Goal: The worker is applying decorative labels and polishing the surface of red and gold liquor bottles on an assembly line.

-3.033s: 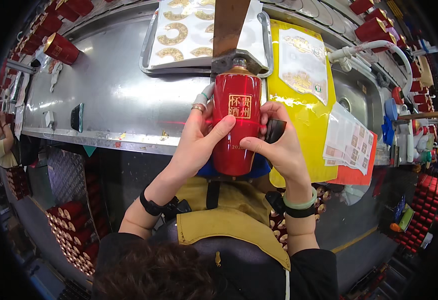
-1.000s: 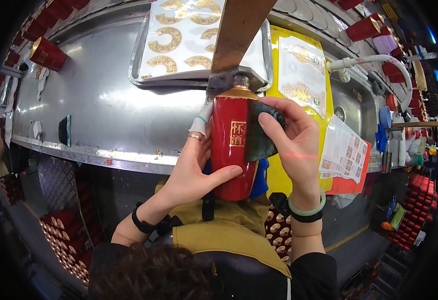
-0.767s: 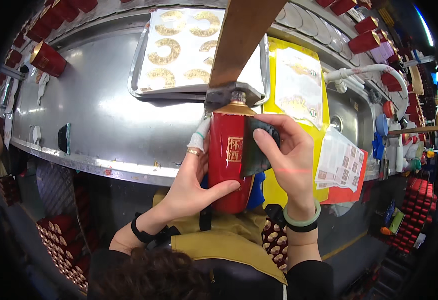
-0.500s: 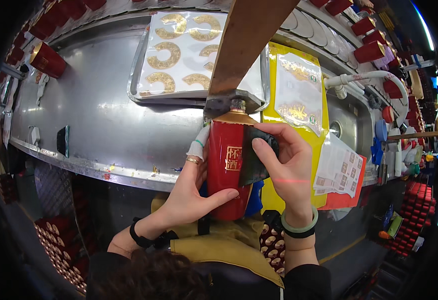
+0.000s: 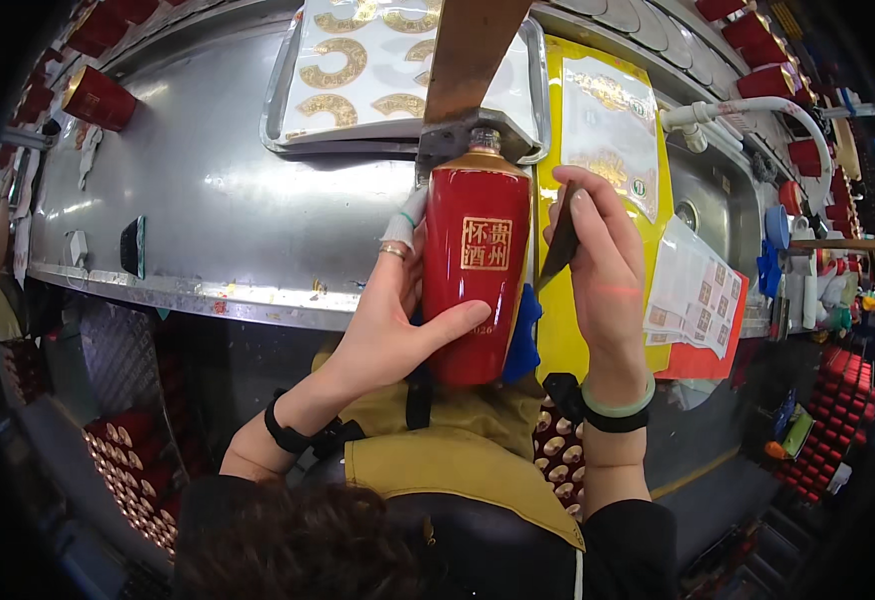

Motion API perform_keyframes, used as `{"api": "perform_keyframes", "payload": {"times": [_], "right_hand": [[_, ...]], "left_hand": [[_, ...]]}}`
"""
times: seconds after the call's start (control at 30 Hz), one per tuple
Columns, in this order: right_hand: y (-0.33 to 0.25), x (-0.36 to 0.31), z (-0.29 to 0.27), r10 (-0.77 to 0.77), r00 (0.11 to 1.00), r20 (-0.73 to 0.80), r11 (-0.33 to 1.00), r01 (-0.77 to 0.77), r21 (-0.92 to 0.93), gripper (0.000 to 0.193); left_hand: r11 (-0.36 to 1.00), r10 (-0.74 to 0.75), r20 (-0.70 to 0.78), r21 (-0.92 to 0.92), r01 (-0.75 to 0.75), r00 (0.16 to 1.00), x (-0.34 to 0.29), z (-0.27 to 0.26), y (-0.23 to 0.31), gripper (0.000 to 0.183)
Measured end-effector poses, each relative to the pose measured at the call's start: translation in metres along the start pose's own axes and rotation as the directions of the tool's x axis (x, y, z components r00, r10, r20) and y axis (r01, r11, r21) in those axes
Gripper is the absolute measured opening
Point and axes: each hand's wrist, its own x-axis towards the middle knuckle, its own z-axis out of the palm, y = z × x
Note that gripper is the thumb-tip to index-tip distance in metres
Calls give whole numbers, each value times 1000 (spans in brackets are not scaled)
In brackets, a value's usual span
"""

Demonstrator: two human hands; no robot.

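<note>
A glossy red bottle (image 5: 458,205) with a gold shoulder and a gold square emblem lies before me, its neck by the dark block at the foot of a brown upright bar. My left hand (image 5: 383,335) is wrapped round its left side, thumb across the front; a white covering sits on one finger. Off the bottle's right side, my right hand (image 5: 606,270) pinches a thin dark flat scraper (image 5: 561,238), held on edge and apart from the bottle. A blue cloth-like piece (image 5: 525,335) shows beside the bottle's base.
A metal tray (image 5: 276,105) holds a sheet of gold arc-shaped stickers (image 5: 334,62). The brown bar (image 5: 473,65) rises behind the bottle. At right are a yellow sheet (image 5: 570,345), sticker sheets (image 5: 693,290) and a sink tap (image 5: 748,105). Another red bottle (image 5: 100,100) stands left.
My right hand has drawn the scraper off the bottle's front to the right and turned it on edge, uncovering the full emblem. The bottle appears higher in view, still in my left hand.
</note>
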Motion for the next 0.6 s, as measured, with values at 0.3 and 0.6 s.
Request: {"api": "perform_keyframes", "payload": {"times": [0.3, 0.6], "right_hand": [[27, -2, 21, 139, 990, 11, 987, -137, -79, 43], [26, -3, 23, 132, 991, 6, 989, -131, -63, 42]], "left_hand": [[1000, 15, -59, -5, -15, 998, -2, 1, -1, 98], [1000, 30, -49, -1, -30, 998, -1, -1, -4, 97]]}}
